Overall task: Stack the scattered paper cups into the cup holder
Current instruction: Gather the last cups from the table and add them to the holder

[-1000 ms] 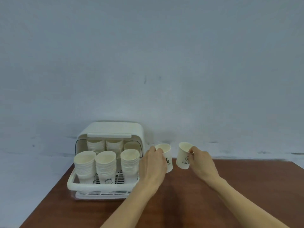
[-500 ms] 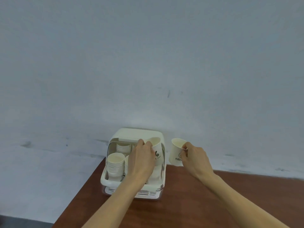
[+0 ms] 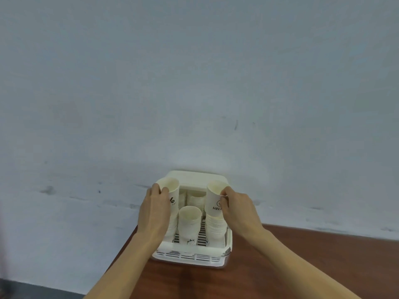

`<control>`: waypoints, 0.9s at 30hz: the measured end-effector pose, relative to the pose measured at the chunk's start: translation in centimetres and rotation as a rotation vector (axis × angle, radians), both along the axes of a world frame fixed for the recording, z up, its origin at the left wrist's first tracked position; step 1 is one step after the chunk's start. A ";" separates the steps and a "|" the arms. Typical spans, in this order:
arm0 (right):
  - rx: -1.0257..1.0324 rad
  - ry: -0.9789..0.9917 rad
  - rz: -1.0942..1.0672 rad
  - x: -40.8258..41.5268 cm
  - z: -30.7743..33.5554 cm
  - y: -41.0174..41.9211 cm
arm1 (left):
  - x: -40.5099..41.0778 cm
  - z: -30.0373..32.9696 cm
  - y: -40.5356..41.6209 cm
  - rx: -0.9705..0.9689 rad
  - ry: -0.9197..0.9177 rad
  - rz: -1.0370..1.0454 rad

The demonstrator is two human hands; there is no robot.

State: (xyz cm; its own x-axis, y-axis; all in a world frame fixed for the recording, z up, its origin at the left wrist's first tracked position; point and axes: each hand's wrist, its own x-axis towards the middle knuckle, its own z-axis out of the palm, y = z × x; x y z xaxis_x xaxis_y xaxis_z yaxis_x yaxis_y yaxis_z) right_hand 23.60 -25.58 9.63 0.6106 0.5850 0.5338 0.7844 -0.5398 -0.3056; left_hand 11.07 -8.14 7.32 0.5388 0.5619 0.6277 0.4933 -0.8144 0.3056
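Head view: the left hand [image 3: 153, 212] has its grip curled round a paper cup [image 3: 172, 192] above the left stack in the cup holder [image 3: 194, 253]. The right hand [image 3: 237, 212] pinches a second cup [image 3: 213, 197] seated on the right stack [image 3: 216, 227]. A middle stack [image 3: 189, 223] stands between them, on the brown table [image 3: 280, 266].
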 end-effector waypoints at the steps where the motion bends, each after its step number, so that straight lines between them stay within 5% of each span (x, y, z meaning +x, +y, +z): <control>1: -0.006 0.000 0.007 -0.1 -0.1 0.4 | 0.0 -0.4 0.2 0.013 0.029 -0.004; 12: -0.056 -0.033 0.052 -0.9 -0.3 3.9 | 0.7 -3.6 1.2 0.089 0.307 0.021; 27: -0.155 -0.064 0.022 -2.0 -2.2 6.7 | 0.3 -2.1 1.0 0.117 0.311 -0.005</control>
